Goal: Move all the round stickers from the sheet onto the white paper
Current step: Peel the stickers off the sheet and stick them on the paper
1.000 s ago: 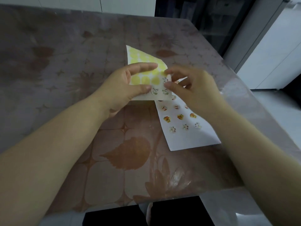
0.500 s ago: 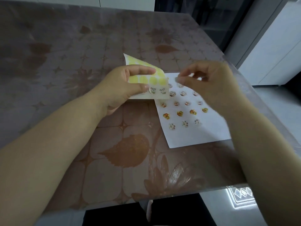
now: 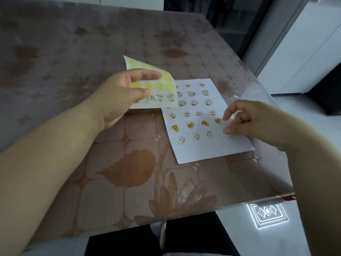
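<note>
From the head view, the left hand [image 3: 118, 97] grips a pale yellow sticker sheet [image 3: 162, 85], thumb on the near face and fingers curled over its top edge. It holds the sheet lifted and curved above the table [image 3: 92, 163], which is covered in a brown cloth with leaf and flower patterns under a clear glossy layer. Most of the sheet shows bare yellow circles. A few small round printed stickers [image 3: 159, 97] sit in its bottom row, just beside the thumb tip.

A rectangular sheet of white paper [image 3: 203, 148] lies flat on the table to the right of the sticker sheet, whose lower corner overlaps the paper's upper left part. Rows of placed stickers [image 3: 190, 124] cover the paper, some grey-white and some orange. The nearest row runs along its lower part.

The right hand [image 3: 245, 121] is over the paper's right edge, well apart from the left hand. Its thumb tip comes down on a pale round sticker [image 3: 227, 135] at the right end of the nearest row. The index finger is raised and separate from the thumb, and the other fingers are loosely bent, so nothing is pinched between them.

White cabinet panels [image 3: 304, 52] stand beyond the table's right side. A bright patterned light patch [image 3: 267, 213] shows on the floor beside the near corner.
</note>
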A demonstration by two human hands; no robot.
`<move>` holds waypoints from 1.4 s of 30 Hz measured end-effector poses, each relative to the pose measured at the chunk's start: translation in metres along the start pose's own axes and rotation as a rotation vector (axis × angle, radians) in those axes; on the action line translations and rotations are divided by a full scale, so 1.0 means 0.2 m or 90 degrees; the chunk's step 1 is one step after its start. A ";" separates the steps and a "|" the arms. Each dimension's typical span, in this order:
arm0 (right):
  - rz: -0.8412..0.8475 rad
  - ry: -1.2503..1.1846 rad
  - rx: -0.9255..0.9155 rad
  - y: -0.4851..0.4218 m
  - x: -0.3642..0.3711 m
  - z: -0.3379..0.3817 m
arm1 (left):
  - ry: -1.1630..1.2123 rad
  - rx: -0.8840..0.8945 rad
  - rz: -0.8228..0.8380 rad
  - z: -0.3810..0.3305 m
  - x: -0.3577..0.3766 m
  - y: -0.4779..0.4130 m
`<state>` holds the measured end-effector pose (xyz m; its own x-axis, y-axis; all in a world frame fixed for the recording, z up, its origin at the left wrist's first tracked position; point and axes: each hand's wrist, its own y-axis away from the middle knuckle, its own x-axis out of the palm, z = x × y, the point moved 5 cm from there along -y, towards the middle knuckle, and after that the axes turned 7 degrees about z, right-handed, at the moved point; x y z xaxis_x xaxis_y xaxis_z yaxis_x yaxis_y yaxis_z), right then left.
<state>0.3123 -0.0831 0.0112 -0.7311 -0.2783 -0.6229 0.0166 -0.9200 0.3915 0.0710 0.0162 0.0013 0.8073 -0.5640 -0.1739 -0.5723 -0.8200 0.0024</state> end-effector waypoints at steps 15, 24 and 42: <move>-0.035 0.335 0.153 -0.02 -0.09 0.04 | 0.069 0.047 0.037 -0.04 0.01 0.01; -0.146 0.262 -0.311 -0.09 0.11 0.55 | 0.130 0.038 0.009 -0.03 0.01 -0.01; -0.250 0.038 -0.408 -0.27 0.26 0.52 | 0.130 -0.040 0.094 0.00 0.05 0.00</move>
<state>0.2021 -0.0191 0.0269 -0.7271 0.1052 -0.6785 0.1697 -0.9300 -0.3260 0.0794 0.0108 -0.0003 0.7318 -0.6806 0.0355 -0.6811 -0.7284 0.0748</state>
